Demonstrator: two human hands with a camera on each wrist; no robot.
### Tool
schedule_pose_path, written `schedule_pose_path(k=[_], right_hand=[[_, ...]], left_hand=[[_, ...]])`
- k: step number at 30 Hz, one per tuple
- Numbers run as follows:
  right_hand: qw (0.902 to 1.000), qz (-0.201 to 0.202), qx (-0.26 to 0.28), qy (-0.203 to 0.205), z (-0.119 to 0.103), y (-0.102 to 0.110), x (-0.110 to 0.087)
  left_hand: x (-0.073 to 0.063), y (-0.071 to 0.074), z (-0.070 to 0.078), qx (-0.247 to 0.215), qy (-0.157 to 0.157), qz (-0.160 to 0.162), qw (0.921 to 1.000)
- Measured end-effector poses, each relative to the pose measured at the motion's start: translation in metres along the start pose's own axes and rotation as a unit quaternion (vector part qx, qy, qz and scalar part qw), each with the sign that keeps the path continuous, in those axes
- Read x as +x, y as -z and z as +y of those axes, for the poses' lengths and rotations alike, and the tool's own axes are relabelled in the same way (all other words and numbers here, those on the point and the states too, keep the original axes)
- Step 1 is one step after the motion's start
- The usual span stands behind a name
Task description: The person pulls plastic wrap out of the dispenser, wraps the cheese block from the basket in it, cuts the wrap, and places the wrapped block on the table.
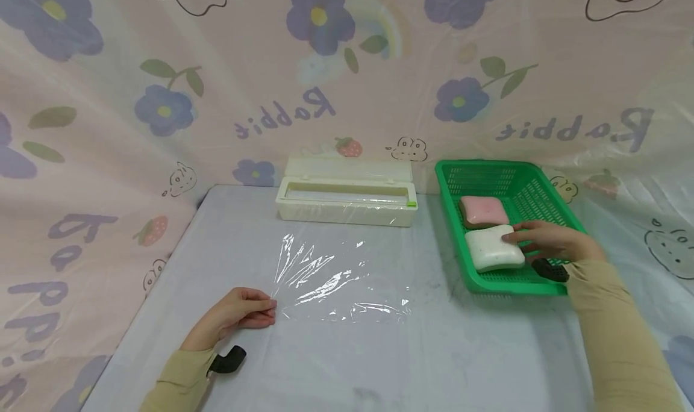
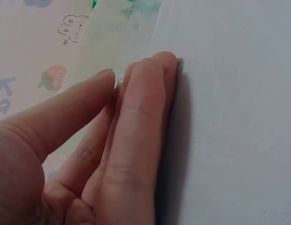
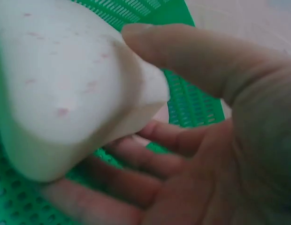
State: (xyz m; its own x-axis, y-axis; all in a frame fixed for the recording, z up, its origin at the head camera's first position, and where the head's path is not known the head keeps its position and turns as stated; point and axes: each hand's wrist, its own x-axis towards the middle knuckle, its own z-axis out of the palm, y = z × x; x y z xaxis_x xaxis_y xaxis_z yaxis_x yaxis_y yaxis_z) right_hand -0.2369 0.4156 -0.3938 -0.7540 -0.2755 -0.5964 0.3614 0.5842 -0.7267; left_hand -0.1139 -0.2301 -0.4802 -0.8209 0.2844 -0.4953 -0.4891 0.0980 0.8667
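Gripping the white bar (image 1: 490, 252) well means getting around its side rather than just pressing its top. With 12 o'clock at the far edge of the desk (image 1: 461, 358), the bar sits inside the green basket (image 1: 512, 287), around 2 o'clock from the film's middle. The right hand (image 1: 558, 241) has its grip clamped on the bar from about 3 o'clock: the wrist view shows the thumb over the upper face and the fingers reaching along the underside. Whether the bar is clear of the basket's floor, I cannot tell.

The bar looks smooth and likely slippery, so spreading the fingers wide under it should steady it better than squeezing harder. The pink bar (image 1: 485, 209) lies right at its 12 o'clock side, so a straight upward lift would be safest, high enough to pass the basket's rim.

Meanwhile the left hand (image 1: 241, 309) has its grip together on the clear film (image 1: 341, 273), pinching the corner at 8 o'clock. Creases fan out from that pinch, and the sheet runs up to the white box (image 1: 347, 213) at 12 o'clock, with its green slider (image 1: 412, 204) at the right end. A light, low hold suits that corner; tugging could deepen the wrinkles, and letting go might let the edge curl.
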Motion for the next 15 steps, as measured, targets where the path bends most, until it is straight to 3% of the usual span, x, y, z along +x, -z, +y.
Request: schedule_pose_path(k=[5, 15], right_hand=[[0.9993, 0.004, -0.013, 0.034, -0.006, -0.005, -0.006], [0.9929, 0.073, -0.014, 0.092, -0.007, -0.011, -0.019]], left_hand=[[0.002, 0.0, 0.001, -0.001, -0.002, -0.007, 1.0], [0.001, -0.001, 0.003, 0.001, 0.001, -0.012, 0.9999]])
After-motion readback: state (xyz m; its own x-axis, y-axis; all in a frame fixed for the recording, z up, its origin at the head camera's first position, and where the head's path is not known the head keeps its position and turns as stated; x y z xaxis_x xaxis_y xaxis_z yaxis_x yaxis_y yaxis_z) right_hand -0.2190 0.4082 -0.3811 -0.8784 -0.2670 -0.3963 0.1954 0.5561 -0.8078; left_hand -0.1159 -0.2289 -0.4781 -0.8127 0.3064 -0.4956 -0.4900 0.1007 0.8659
